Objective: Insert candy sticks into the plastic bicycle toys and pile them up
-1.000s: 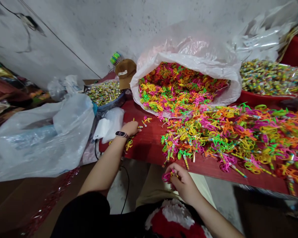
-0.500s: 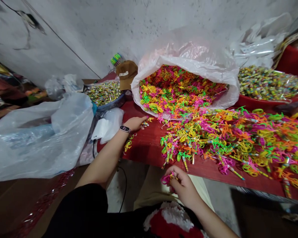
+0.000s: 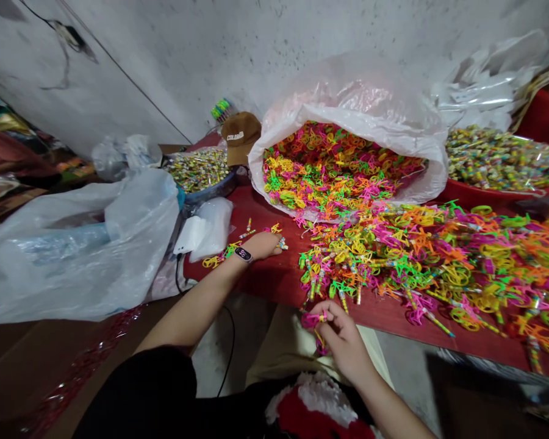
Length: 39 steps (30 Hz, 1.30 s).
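My left hand (image 3: 266,245), with a smart band on its wrist, is just over the red tabletop (image 3: 279,272), fingers closed around small striped tubes (image 3: 282,244). A yellow plastic piece (image 3: 275,228) shows just behind it. Low at the table's front edge, my right hand (image 3: 343,338) pinches pink plastic loop pieces (image 3: 312,319), with a bit of yellow at the fingertips. To the right spreads a large pile of neon plastic loop figures (image 3: 393,244), many with striped tubes attached. Behind, an opened white sack (image 3: 370,113) holds more neon plastic pieces.
Striped tubes fill a blue basin (image 3: 213,190) at the left and a red basin (image 3: 466,190) at the right. A brown cap (image 3: 242,135) sits by the sack. A white power bank (image 3: 192,235), clear bags (image 3: 214,228) and a large plastic bag (image 3: 73,268) lie left.
My left hand has come rightward and nearer across the tabletop, carrying the small tubes. My right hand has risen slightly, still pinching the pink pieces. The view has shifted a little.
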{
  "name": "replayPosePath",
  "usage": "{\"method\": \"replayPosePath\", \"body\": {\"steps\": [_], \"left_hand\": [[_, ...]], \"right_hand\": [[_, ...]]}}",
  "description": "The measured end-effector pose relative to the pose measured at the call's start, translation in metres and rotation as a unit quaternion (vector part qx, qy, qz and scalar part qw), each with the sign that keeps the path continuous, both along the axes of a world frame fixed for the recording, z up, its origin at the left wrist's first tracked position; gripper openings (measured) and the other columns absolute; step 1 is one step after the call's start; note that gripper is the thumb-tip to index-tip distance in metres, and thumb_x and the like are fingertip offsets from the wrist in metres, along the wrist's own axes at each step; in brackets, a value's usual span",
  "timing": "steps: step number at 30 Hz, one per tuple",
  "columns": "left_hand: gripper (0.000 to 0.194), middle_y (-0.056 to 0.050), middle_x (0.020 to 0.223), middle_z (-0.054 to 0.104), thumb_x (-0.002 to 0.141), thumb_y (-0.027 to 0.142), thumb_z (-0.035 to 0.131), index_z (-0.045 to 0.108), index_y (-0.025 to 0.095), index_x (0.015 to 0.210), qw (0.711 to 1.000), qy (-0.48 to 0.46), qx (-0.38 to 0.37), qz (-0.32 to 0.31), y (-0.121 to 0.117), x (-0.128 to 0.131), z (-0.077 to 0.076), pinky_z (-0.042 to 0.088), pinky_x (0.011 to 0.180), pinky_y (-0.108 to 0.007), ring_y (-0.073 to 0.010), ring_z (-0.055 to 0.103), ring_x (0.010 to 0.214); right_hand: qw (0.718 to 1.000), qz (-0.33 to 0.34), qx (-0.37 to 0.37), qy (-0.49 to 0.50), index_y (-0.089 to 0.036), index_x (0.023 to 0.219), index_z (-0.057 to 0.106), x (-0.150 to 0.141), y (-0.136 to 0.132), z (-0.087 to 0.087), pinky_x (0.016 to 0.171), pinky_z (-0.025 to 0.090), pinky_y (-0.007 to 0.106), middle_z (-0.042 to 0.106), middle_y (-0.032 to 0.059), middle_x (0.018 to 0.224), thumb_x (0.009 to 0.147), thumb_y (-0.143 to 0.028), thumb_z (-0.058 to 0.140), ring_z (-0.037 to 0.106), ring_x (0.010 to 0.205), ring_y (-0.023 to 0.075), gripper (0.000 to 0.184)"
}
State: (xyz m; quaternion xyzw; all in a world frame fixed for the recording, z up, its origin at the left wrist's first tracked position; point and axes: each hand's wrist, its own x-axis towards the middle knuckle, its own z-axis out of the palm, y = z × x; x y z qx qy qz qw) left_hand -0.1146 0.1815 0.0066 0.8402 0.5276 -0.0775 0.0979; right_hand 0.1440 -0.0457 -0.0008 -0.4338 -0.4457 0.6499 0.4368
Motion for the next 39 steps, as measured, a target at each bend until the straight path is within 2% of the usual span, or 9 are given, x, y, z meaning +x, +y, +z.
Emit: {"method": "replayPosePath", "body": {"steps": [5,9,11,14,17,24,30,35,39], "left_hand": [[0.014,-0.017,0.111,0.072,0.099,0.025,0.056,0.063,0.014,0.104,0.993,-0.113,0.032,0.013,-0.047,0.019,0.004,0.052,0.089,-0.037,-0.0271,0.069,0.097],[0.026,-0.006,0.091,0.066,0.11,0.032,0.034,0.055,0.018,0.105,0.973,-0.228,0.036,0.026,-0.105,0.038,0.019,0.051,0.075,-0.03,-0.0184,0.061,0.078],[0.02,-0.003,0.09,0.064,0.109,0.039,0.046,0.052,0.02,0.114,0.89,-0.454,-0.004,0.04,-0.14,0.053,0.023,0.05,0.07,-0.027,-0.0158,0.059,0.074],[0.022,0.004,0.077,0.055,0.106,0.043,0.055,0.046,0.024,0.109,0.758,-0.635,-0.128,0.076,-0.186,0.077,0.023,0.044,0.057,-0.022,-0.0112,0.05,0.06],[0.024,0.004,0.074,0.053,0.104,0.043,0.062,0.053,0.021,0.101,0.711,-0.678,-0.154,0.105,-0.212,0.093,0.02,0.04,0.055,-0.02,-0.0095,0.047,0.059],[0.024,0.004,0.07,0.055,0.1,0.04,0.07,0.067,0.016,0.1,0.712,-0.681,-0.105,0.13,-0.219,0.093,0.028,0.037,0.056,-0.021,-0.0087,0.045,0.059],[0.022,0.001,0.074,0.063,0.096,0.037,0.075,0.072,0.016,0.093,0.739,-0.66,-0.045,0.132,-0.219,0.096,0.039,0.04,0.06,-0.021,-0.0107,0.049,0.064],[0.014,-0.004,0.087,0.069,0.102,0.027,0.064,0.073,0.017,0.106,0.77,-0.632,-0.029,0.075,-0.221,0.094,0.031,0.047,0.067,-0.024,-0.0143,0.059,0.073],[0.027,-0.007,0.102,0.075,0.1,0.015,0.06,0.069,0.021,0.124,0.816,-0.576,0.042,0.004,-0.223,0.085,0.028,0.053,0.079,-0.026,-0.0178,0.069,0.087]], "right_hand": [[0.996,-0.082,0.028,0.004,-0.023,0.112,0.066,0.01,0.009,0.004,0.064,0.047,0.027,0.073,0.0048,0.091,0.09,-0.051,0.078,0.061,0.073,0.0175,0.037],[0.99,-0.126,0.066,-0.01,-0.022,0.104,0.071,0.02,0.024,0.014,0.062,0.047,0.026,0.071,0.0037,0.085,0.086,-0.05,0.084,0.059,0.07,0.0159,0.036],[0.986,-0.139,0.088,-0.013,-0.022,0.103,0.074,0.022,0.03,0.023,0.062,0.046,0.026,0.069,0.0023,0.083,0.087,-0.048,0.084,0.057,0.069,0.015,0.032],[0.984,-0.138,0.109,-0.015,-0.023,0.103,0.075,0.018,0.036,0.037,0.058,0.042,0.025,0.063,-0.001,0.075,0.089,-0.045,0.082,0.052,0.063,0.0133,0.027],[0.989,-0.102,0.111,-0.005,-0.023,0.103,0.075,0.011,0.037,0.048,0.051,0.04,0.025,0.058,-0.0034,0.067,0.088,-0.047,0.082,0.048,0.055,0.0122,0.029],[0.992,-0.044,0.118,-0.02,-0.025,0.123,0.076,0.012,0.028,0.061,0.057,0.046,0.027,0.067,0.0011,0.077,0.097,-0.047,0.072,0.056,0.065,0.0158,0.035],[0.984,-0.039,0.163,-0.067,-0.027,0.131,0.074,0.017,0.02,0.065,0.049,0.035,0.026,0.056,-0.002,0.07,0.099,-0.037,0.071,0.044,0.056,0.0129,0.034],[0.981,-0.067,0.173,-0.052,-0.029,0.132,0.07,0.013,0.018,0.067,0.047,0.034,0.024,0.054,-0.0045,0.071,0.099,-0.032,0.071,0.041,0.053,0.0104,0.033],[0.979,-0.093,0.174,-0.044,-0.027,0.12,0.069,0.011,0.02,0.07,0.049,0.041,0.023,0.058,-0.0028,0.077,0.096,-0.035,0.076,0.048,0.057,0.0109,0.027]]}}
